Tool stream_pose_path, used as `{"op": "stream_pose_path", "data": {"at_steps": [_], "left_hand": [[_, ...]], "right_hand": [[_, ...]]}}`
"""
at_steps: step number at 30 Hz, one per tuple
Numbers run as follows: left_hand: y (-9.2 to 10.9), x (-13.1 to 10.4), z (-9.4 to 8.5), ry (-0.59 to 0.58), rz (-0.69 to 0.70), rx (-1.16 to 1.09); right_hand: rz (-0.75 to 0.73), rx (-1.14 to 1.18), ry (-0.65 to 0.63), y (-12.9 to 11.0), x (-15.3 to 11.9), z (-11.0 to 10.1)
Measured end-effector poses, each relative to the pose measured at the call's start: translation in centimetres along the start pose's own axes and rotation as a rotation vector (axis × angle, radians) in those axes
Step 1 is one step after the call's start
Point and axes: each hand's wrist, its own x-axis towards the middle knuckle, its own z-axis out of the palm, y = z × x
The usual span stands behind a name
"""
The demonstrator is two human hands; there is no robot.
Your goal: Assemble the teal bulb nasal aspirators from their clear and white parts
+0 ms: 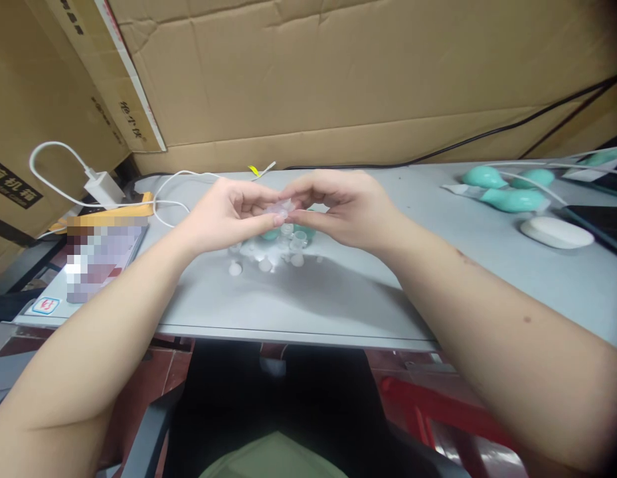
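Observation:
Both hands meet above the middle of the grey table. My left hand pinches a small translucent plastic piece between thumb and fingers. My right hand closes on the same piece from the other side. Just below the fingertips are small clear plastic parts, several of them whitish and round, like the white cap at the left. Partly hidden behind the hands lies something teal. The exact kind of the held piece cannot be made out.
Several teal bulb-shaped things lie at the right, near a white computer mouse and a dark device. At the left are a blurred phone-like object, a yellow power strip and a white charger with its cable. Cardboard stands behind.

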Motion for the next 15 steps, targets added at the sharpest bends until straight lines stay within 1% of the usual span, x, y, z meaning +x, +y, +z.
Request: {"op": "stream_pose_path", "data": {"at_steps": [3,7,10,13,15], "left_hand": [[-0.11,-0.04,0.07,0.023,0.019,0.035],[-0.33,-0.01,0.1,0.051,0.078,0.096],[-0.26,0.03,0.08,0.068,0.121,0.149],[-0.07,0.03,0.0,0.076,0.125,0.182],[-0.02,0.01,-0.06,0.074,0.133,0.187]], "right_hand": [[-0.054,-0.028,0.007,-0.06,0.04,0.14],[-0.132,-0.093,0.018,0.18,0.17,0.35],[-0.113,-0.116,0.024,0.13,0.22,0.47],[-0.071,-0.125,0.032,-0.2,0.23,0.58],[-0.078,-0.125,0.036,-0.35,0.21,0.64]]}}
